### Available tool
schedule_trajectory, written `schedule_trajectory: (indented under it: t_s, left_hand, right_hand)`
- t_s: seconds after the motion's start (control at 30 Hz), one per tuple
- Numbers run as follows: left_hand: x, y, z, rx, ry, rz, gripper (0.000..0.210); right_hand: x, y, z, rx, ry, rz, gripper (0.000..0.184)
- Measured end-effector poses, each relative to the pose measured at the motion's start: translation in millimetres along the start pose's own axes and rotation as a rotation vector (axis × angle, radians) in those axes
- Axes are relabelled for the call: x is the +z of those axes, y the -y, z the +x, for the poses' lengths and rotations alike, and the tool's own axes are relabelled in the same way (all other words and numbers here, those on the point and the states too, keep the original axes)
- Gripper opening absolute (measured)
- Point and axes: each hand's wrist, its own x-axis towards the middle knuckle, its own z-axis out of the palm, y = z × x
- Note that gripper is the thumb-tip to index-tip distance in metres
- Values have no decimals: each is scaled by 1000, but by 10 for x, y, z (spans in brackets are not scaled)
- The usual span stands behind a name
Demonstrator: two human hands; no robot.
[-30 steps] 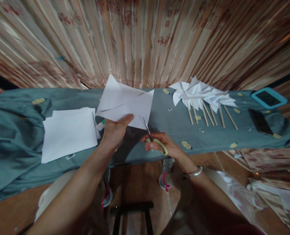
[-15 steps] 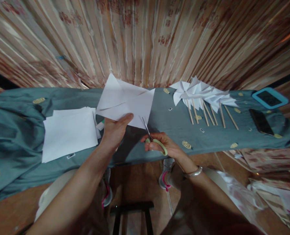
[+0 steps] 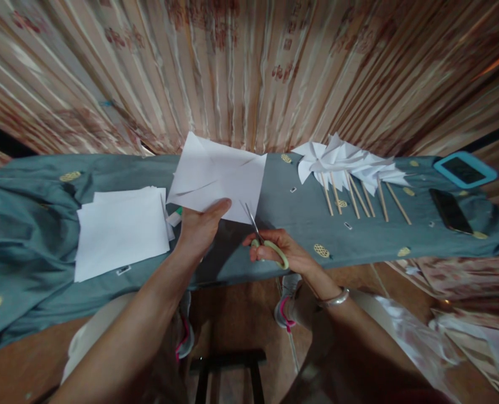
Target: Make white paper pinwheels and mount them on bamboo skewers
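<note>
My left hand (image 3: 203,224) pinches the lower edge of a white sheet of paper (image 3: 220,174), its thumb on top and the fingers hidden beneath. Slits run inward on the sheet from its left side and near its upper right. In my right hand (image 3: 275,247) is a pair of scissors (image 3: 270,247) with pale green handles, fingers through the loops. The slightly parted blades point up and left, over the sheet's lower right part. Whether they are cutting into it I cannot tell.
A stack of white paper (image 3: 123,233) lies on the left of the green tablecloth (image 3: 249,269). Several paper pinwheels (image 3: 350,163) on wooden sticks rest to the right. Beyond them lie a black phone (image 3: 450,210) and a blue-framed tablet (image 3: 465,169). A dark stool (image 3: 228,359) stands below.
The view has shifted slightly. The sheet and my left hand appear a little lower; the scissors stay at nearly the same place by the sheet's lower edge.
</note>
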Motion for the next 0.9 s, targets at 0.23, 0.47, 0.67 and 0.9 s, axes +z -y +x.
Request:
schedule_trajectory:
  t_s: [0.23,0.47,0.67,0.9]
  left_hand:
    - [13,-31,-16,-15,-17,-7,50]
    - [-5,-9,-1,-2,-14,-5,55]
    - [-19,-16,0,-22,-9,-7,51]
    - [-23,-50,-7,-31,-10,2,52]
  right_hand:
    - [10,-22,0,2,-27,-31,50]
    - [18,0,7,18,-34,-1,48]
    - [32,22,17,24,-57,2,45]
    - [50,20,29,55,-79,51,45]
